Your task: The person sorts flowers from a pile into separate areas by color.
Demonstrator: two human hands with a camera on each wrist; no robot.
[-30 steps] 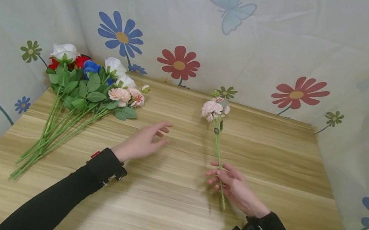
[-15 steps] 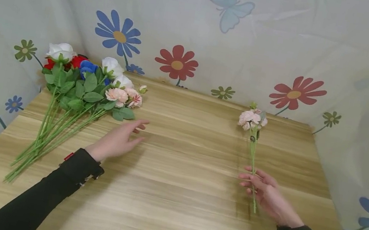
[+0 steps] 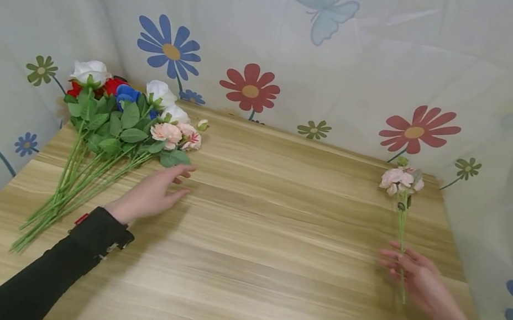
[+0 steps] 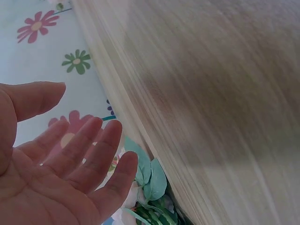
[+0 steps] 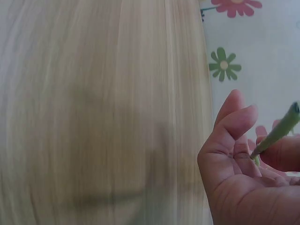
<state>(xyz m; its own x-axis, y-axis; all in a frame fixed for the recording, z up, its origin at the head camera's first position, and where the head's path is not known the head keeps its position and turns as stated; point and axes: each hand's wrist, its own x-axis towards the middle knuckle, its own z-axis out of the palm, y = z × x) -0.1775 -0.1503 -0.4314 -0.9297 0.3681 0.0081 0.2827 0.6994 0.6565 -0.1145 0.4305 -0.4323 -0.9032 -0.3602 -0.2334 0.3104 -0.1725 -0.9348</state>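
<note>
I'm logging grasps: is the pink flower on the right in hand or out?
In: the right hand pinches the flower by its stem.

Left hand (image 4: pixel 54 185) near green leaves (image 4: pixel 158 180) and, seemingly, pale petals (image 4: pixel 131 198)

Noted: one left hand (image 3: pixel 150 196), one right hand (image 3: pixel 423 281), one held pink cluster (image 3: pixel 399 181). Pile (image 3: pixel 111 145) showed three white blooms (image 3: pixel 160 93), one pale bud (image 3: pixel 203 124). Cloth (image 3: pixel 369 83) bore one butterfly (image 3: pixel 326 9), three red daisies (image 3: pixel 250 91), three green daisies (image 3: pixel 314 130).
</note>
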